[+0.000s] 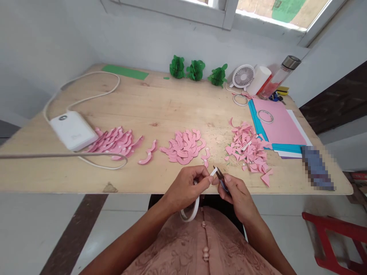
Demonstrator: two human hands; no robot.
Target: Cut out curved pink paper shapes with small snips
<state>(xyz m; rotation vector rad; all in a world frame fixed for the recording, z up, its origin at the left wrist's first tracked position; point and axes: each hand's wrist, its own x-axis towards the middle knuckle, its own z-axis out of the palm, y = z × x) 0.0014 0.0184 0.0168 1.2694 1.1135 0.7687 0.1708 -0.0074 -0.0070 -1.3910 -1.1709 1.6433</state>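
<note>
My left hand (190, 186) is closed on a roll of white double-sided tape (189, 215), pinching its loose end. My right hand (236, 193) grips small dark scissors (220, 177), their blades at the strip of tape between my hands. Just beyond my fingers lies a curved pink paper piece (205, 154) with white tape on it. Behind it is a heap of curved pink paper cutouts (183, 147). A joined pair of curved pieces (148, 152) rests to the left, beside an overlapping pile of pink pieces (119, 141).
Pink scraps (249, 147) spread at the right. Further right are paper sheets (282, 120) with a tape roll (265, 116). A small fan (243, 76), a bottle (279, 78) and green paper shapes (196, 70) stand at the back. A power bank (73, 130) with a cable sits left.
</note>
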